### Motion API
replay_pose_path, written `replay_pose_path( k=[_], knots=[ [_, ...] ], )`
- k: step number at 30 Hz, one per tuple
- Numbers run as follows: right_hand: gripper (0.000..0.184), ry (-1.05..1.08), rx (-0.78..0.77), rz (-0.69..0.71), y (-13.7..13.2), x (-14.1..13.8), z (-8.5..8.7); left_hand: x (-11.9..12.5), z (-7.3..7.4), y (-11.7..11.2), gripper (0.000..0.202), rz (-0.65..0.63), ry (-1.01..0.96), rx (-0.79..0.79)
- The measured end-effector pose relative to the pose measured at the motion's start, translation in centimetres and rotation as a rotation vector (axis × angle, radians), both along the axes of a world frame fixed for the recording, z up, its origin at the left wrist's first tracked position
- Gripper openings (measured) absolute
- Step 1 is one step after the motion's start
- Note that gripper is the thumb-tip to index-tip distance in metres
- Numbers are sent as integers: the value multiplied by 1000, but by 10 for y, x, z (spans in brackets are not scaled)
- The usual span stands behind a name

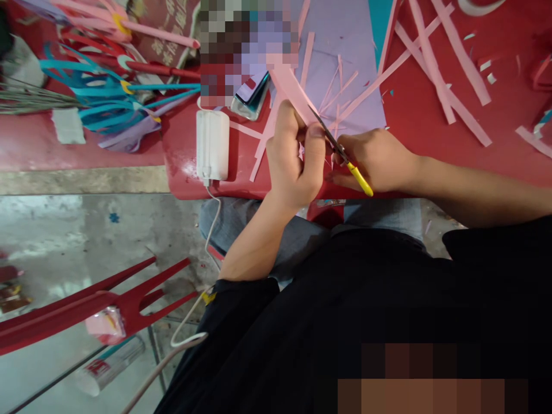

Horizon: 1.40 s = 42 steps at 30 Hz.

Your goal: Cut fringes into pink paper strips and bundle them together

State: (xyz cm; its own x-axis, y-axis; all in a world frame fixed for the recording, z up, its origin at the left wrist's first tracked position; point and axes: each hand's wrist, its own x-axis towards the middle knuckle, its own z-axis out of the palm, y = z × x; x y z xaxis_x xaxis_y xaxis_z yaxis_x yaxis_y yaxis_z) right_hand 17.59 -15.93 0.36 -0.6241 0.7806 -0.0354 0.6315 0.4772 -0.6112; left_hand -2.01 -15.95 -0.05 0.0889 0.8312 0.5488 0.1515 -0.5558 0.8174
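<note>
My left hand [293,155] pinches a pink paper strip [288,86] over the red table [414,115], fingers closed on its lower end. My right hand [379,161] grips yellow-handled scissors [345,156], whose dark blades point up-left and meet the strip by my left thumb. A lilac paper sheet [353,46] lies just behind the strip. Long pink paper strips [448,86] lie scattered on the table to the right.
A white power bank [212,144] with a cable and a phone [250,95] lie left of my hands. Paper flowers in blue, red and pink [107,86] are piled at the far left. A red chair frame [107,305] and a plastic bottle [110,365] sit on the floor.
</note>
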Motion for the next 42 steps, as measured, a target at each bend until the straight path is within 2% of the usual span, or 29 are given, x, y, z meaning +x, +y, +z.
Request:
replay_pose_path(
  k=[8, 13, 16, 27, 33, 36, 42],
  knots=[
    [70, -79, 38, 19, -1, -1, 3, 2, 1, 0, 30, 16, -7, 48],
    [69, -127, 89, 21, -1, -1, 5, 1, 2, -5, 34, 32, -36, -80],
    [66, -140, 94, 24, -1, -2, 5, 0, 0, -5, 37, 0, -48, -124],
    [67, 82, -95, -4, 2, -2, 2, 0, -4, 6, 35, -37, -63, 23],
    [67, 143, -91, -10, 2, -1, 0, -5, -12, 8, 27, -73, -105, -28],
    [67, 166, -130, 21, 3, 0, 2, -4, -8, 7, 30, -50, -103, -23],
    [66, 264, -148, 107, 2, 0, -2, 2, 10, 2, 30, -16, -84, -2]
  ],
)
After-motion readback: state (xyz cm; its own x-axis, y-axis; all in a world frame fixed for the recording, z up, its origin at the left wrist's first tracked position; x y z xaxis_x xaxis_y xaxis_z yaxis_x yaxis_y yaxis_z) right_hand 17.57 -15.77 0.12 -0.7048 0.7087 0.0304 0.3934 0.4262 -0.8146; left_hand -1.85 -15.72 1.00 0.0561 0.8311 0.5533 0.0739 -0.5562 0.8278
